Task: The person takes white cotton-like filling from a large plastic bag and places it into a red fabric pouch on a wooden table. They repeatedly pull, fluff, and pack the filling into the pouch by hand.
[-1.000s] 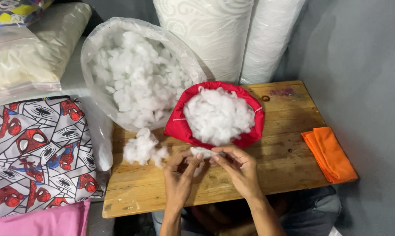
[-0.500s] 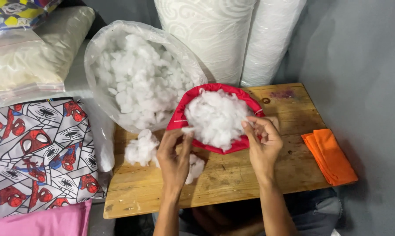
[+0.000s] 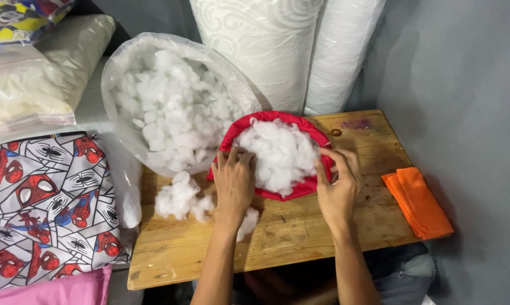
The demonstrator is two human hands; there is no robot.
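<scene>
Both hands, left hand (image 3: 234,182) and right hand (image 3: 338,183), grasp the red fabric cover (image 3: 277,121) (mouth upward, long axis crosswise) holding white stuffing (image 3: 280,152) on the worktop (image 3: 300,226).

The red cover (image 3: 277,192) hides its own base behind the white filling (image 3: 277,152). Left of it, the patterned cushion (image 3: 46,203) runs off the edge. The right hand (image 3: 336,189) fingers (image 3: 322,169) possibly pinch the cover's rim, though that is unclear. The counter (image 3: 300,237) hides the person's lap.
</scene>
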